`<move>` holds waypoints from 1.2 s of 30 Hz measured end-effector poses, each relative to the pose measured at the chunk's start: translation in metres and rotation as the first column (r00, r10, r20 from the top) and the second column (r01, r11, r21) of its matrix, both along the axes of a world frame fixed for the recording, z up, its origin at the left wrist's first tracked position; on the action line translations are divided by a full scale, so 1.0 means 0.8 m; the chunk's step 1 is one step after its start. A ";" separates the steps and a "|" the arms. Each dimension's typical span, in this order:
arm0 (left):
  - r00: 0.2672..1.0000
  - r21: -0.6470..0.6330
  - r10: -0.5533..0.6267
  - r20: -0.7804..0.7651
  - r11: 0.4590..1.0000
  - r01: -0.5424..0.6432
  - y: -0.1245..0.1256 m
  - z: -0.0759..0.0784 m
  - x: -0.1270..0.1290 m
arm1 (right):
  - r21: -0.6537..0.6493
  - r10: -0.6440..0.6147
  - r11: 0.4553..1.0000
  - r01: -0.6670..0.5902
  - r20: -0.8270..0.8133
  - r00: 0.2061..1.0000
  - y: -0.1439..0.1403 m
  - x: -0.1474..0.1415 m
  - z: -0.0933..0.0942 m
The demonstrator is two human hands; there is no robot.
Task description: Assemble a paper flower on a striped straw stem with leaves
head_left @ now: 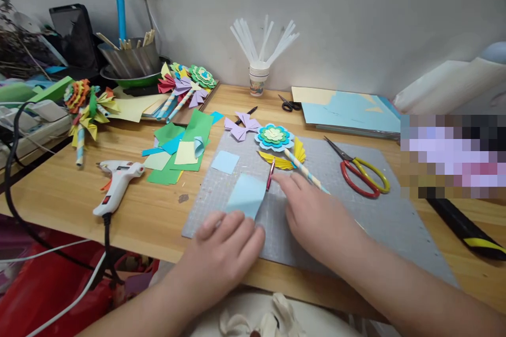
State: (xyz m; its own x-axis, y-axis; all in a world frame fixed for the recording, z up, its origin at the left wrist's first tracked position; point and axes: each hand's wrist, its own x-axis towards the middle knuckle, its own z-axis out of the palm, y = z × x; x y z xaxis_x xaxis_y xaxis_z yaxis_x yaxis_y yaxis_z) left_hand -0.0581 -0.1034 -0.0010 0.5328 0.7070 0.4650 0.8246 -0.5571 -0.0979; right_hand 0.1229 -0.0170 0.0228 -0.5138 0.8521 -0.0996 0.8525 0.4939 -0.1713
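My left hand (221,250) lies fingers-down on the near edge of a grey cutting mat (379,221), its fingertips on the lower corner of a folded light-blue paper (247,196). My right hand (316,218) rests flat on the mat just right of that paper, its fingers stretched toward a red pen (270,175). A second light-blue square (225,161) lies further back. Beyond the pen sit a yellow fan with a striped paper stick (304,169), a blue-green paper flower (274,137) and a purple paper bow (242,127).
Red-and-yellow scissors (361,172) lie on the mat's right. A white glue gun (117,184) with its cord sits left, beside green paper scraps (179,147). Finished paper flowers (85,102), a cup of white straws (259,79), black scissors (290,105) and card sheets (348,110) line the back.
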 end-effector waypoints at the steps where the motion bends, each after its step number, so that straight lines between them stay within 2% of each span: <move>1: 1.000 -0.068 -0.027 -0.009 0.997 0.026 -0.004 -0.003 0.006 | -0.047 0.059 0.997 -0.061 -0.050 0.997 -0.006 0.003 0.002; 4: 0.997 -0.231 -0.018 0.080 0.972 0.037 -0.009 -0.010 0.017 | -0.139 0.252 0.949 -0.283 -0.206 0.946 -0.017 0.013 -0.003; 6: 0.981 -0.292 0.055 0.184 0.957 0.001 -0.008 -0.012 0.016 | -0.114 0.326 0.924 -0.364 -0.259 0.909 -0.018 0.018 -0.012; 10: 0.929 -0.356 0.191 0.316 0.932 -0.071 -0.008 -0.007 0.004 | -0.039 0.397 0.905 -0.424 -0.284 0.873 -0.012 0.025 -0.028; 14: 0.937 -0.396 0.129 0.326 0.918 0.011 -0.008 -0.001 0.002 | -0.082 0.437 0.873 -0.481 -0.308 0.845 -0.002 0.030 -0.036; 16: 0.931 -0.449 0.140 0.339 0.893 0.029 -0.001 0.000 0.005 | -0.105 0.436 0.864 -0.492 -0.334 0.836 0.002 0.032 -0.038; 17: 0.924 -0.493 0.184 0.334 0.870 0.005 0.005 0.000 0.006 | -0.110 0.425 0.865 -0.489 -0.355 0.833 0.004 0.033 -0.040; 20: 0.892 -0.610 0.374 0.254 0.778 -0.153 0.029 0.000 0.004 | -0.102 0.378 0.879 -0.466 -0.446 0.811 0.005 0.037 -0.044; 22: 0.876 -0.624 0.431 0.215 0.751 -0.217 0.046 -0.001 0.000 | -0.086 0.352 0.888 -0.451 -0.503 0.789 0.004 0.040 -0.046; 29: 0.878 -0.623 0.447 0.170 0.739 -0.255 0.077 -0.001 -0.002 | 0.023 0.393 0.892 -0.452 -0.535 0.748 0.000 0.044 -0.044; 36: 0.901 -0.625 0.410 0.141 0.743 -0.240 0.092 0.001 0.003 | 0.063 0.417 0.893 -0.446 -0.488 0.767 -0.001 0.037 -0.040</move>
